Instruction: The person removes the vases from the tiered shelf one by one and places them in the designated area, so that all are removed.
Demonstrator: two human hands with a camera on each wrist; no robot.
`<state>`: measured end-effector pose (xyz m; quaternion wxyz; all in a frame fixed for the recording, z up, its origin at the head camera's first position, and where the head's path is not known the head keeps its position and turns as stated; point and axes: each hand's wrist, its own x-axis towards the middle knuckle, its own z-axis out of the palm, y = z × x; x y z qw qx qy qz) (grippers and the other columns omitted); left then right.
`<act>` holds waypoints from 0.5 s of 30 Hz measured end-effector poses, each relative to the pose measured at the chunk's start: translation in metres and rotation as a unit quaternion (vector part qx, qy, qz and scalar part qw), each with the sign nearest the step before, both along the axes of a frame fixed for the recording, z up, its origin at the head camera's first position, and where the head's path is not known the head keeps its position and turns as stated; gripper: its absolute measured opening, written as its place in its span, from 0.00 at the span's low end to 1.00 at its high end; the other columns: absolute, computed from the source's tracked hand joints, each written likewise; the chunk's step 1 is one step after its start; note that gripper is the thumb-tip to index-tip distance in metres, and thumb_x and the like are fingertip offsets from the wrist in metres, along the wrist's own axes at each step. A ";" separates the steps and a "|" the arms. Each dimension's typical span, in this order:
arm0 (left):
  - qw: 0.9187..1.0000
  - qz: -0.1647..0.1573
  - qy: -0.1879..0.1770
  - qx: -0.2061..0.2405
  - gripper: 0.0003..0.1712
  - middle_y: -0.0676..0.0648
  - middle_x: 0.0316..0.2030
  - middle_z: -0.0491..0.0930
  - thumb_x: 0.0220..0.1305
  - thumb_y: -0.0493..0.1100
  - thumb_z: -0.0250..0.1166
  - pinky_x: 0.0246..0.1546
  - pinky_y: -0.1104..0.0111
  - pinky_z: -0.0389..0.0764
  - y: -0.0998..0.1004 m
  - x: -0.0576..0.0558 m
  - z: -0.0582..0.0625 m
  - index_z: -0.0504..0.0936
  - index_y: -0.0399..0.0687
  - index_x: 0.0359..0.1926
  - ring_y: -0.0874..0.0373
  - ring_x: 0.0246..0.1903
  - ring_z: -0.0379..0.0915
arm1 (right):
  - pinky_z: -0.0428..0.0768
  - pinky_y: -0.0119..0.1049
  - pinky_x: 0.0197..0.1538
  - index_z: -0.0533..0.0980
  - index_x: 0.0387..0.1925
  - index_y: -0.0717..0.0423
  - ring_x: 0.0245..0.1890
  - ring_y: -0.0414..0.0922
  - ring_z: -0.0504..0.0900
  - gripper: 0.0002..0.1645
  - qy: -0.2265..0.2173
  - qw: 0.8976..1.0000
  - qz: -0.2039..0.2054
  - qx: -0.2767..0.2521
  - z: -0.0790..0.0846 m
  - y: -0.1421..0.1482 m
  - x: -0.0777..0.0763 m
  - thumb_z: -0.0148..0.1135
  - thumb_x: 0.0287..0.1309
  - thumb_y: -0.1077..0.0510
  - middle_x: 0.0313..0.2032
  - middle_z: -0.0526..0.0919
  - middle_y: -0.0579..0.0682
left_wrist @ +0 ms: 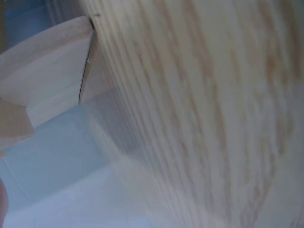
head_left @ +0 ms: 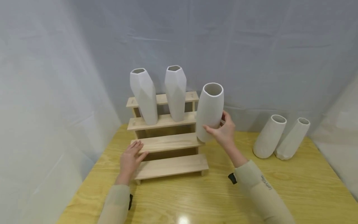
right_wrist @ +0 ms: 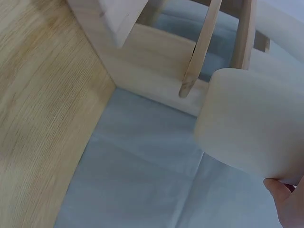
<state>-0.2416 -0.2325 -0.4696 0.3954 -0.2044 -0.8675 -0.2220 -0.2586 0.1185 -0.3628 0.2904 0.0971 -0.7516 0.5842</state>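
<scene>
My right hand point(head_left: 226, 130) grips a tall white vase point(head_left: 211, 109) low on its side, thumb in front and fingers behind. The vase is upright, leaning slightly, and its base overlaps the right end of the third step down on a stepped wooden rack point(head_left: 170, 143). In the right wrist view the vase's smooth base point(right_wrist: 247, 123) hangs beside the rack's side panel, with a thumb point(right_wrist: 280, 194) against it. At the rack's left end, my left hand point(head_left: 130, 158) rests its fingers on that same step, thumb spread toward the front edge.
Two faceted white vases, one at left point(head_left: 145, 96) and one at centre point(head_left: 175, 93), stand on the second step from the top. Two more, a smooth vase point(head_left: 269, 137) and a narrower vase point(head_left: 292, 140), stand on the wooden table point(head_left: 223, 199) at right. A grey sheet point(head_left: 251, 56) hangs behind.
</scene>
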 end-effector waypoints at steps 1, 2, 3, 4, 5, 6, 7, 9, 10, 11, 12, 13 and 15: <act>1.000 -0.001 0.003 0.000 0.36 0.37 0.43 0.76 0.54 0.64 0.52 0.46 0.51 0.70 -0.001 0.000 0.000 0.80 0.34 0.40 0.42 0.45 0.72 | 0.74 0.47 0.48 0.64 0.53 0.69 0.47 0.54 0.71 0.46 0.001 1.000 -0.003 0.000 -0.001 0.003 0.000 0.76 0.27 0.63 0.48 0.71 0.62; 1.000 -0.003 0.006 0.000 0.36 0.36 0.43 0.76 0.54 0.65 0.52 0.46 0.50 0.70 -0.001 0.000 0.000 0.80 0.33 0.40 0.41 0.45 0.72 | 0.74 0.47 0.47 0.64 0.53 0.68 0.47 0.54 0.72 0.46 0.003 1.000 -0.008 0.002 -0.001 0.005 0.001 0.77 0.27 0.63 0.48 0.71 0.62; 1.000 -0.005 0.008 0.001 0.36 0.36 0.43 0.77 0.54 0.64 0.52 0.46 0.50 0.70 -0.001 0.000 -0.001 0.80 0.33 0.40 0.41 0.45 0.72 | 0.74 0.48 0.47 0.64 0.52 0.69 0.47 0.54 0.72 0.46 0.004 1.000 -0.012 0.003 -0.002 0.008 0.001 0.76 0.28 0.63 0.48 0.71 0.63; 1.000 -0.007 0.010 0.001 0.36 0.36 0.43 0.77 0.55 0.64 0.52 0.47 0.50 0.70 -0.001 0.000 -0.001 0.80 0.33 0.40 0.41 0.45 0.72 | 0.74 0.48 0.47 0.64 0.52 0.69 0.47 0.54 0.72 0.46 0.005 1.000 -0.017 0.005 -0.002 0.011 0.001 0.76 0.28 0.63 0.48 0.71 0.63; 1.000 -0.007 0.011 0.001 0.36 0.36 0.43 0.77 0.55 0.64 0.52 0.46 0.50 0.70 -0.001 0.000 -0.001 0.81 0.33 0.40 0.41 0.45 0.72 | 0.74 0.48 0.47 0.64 0.52 0.69 0.47 0.54 0.71 0.45 0.006 1.000 -0.021 0.006 -0.003 0.014 0.001 0.76 0.28 0.63 0.48 0.72 0.63; 1.000 -0.005 0.011 0.000 0.36 0.36 0.43 0.77 0.55 0.65 0.52 0.46 0.50 0.70 -0.001 0.000 -0.001 0.81 0.33 0.40 0.42 0.45 0.72 | 0.74 0.48 0.47 0.64 0.52 0.69 0.46 0.54 0.72 0.45 0.009 1.000 -0.026 0.008 -0.003 0.017 0.002 0.76 0.28 0.63 0.47 0.72 0.63; 1.000 -0.003 0.012 -0.001 0.36 0.37 0.43 0.77 0.55 0.65 0.51 0.45 0.50 0.71 -0.001 0.000 -0.002 0.81 0.34 0.40 0.42 0.45 0.72 | 0.74 0.48 0.47 0.64 0.52 0.69 0.46 0.53 0.72 0.44 0.010 0.999 -0.031 0.010 -0.003 0.020 0.002 0.76 0.29 0.63 0.47 0.72 0.63; 1.000 -0.001 0.012 -0.001 0.37 0.37 0.43 0.77 0.55 0.65 0.51 0.45 0.51 0.71 -0.001 -0.001 -0.002 0.81 0.34 0.40 0.42 0.45 0.72 | 0.74 0.48 0.47 0.65 0.52 0.69 0.46 0.53 0.72 0.44 0.015 0.999 -0.044 0.019 -0.005 0.026 0.001 0.75 0.29 0.63 0.46 0.72 0.63; 1.000 0.000 0.012 -0.001 0.37 0.37 0.43 0.77 0.55 0.66 0.51 0.44 0.51 0.72 -0.001 -0.001 -0.002 0.81 0.34 0.40 0.42 0.45 0.72 | 0.74 0.48 0.46 0.65 0.51 0.69 0.45 0.53 0.72 0.43 0.018 0.998 -0.050 0.023 -0.006 0.029 0.001 0.75 0.29 0.63 0.46 0.72 0.63; 1.000 0.001 0.012 0.000 0.37 0.37 0.43 0.77 0.54 0.66 0.51 0.43 0.51 0.72 -0.001 -0.001 -0.003 0.81 0.35 0.40 0.42 0.45 0.72 | 0.75 0.49 0.46 0.65 0.51 0.69 0.45 0.53 0.73 0.43 0.020 0.998 -0.058 0.028 -0.007 0.031 0.001 0.76 0.29 0.62 0.46 0.73 0.63; 1.000 0.000 0.013 0.001 0.36 0.37 0.43 0.77 0.54 0.66 0.51 0.43 0.51 0.72 -0.001 -0.001 -0.003 0.81 0.35 0.40 0.42 0.45 0.72 | 0.75 0.49 0.45 0.65 0.51 0.69 0.45 0.54 0.73 0.43 0.021 0.997 -0.065 0.032 -0.008 0.034 0.001 0.76 0.29 0.61 0.45 0.73 0.63; 1.000 -0.001 0.014 0.002 0.36 0.37 0.43 0.77 0.54 0.65 0.51 0.44 0.51 0.72 -0.001 -0.001 -0.003 0.81 0.35 0.40 0.42 0.45 0.72 | 0.75 0.49 0.45 0.66 0.51 0.69 0.45 0.53 0.73 0.43 0.020 0.996 -0.074 0.037 -0.009 0.036 0.001 0.76 0.28 0.61 0.45 0.73 0.63; 1.000 -0.003 0.016 0.003 0.36 0.37 0.43 0.77 0.54 0.65 0.52 0.44 0.50 0.71 -0.002 -0.001 -0.003 0.81 0.34 0.40 0.42 0.45 0.72 | 0.75 0.49 0.45 0.66 0.51 0.69 0.45 0.54 0.73 0.44 0.016 0.995 -0.088 0.044 -0.011 0.041 0.000 0.76 0.28 0.60 0.45 0.73 0.63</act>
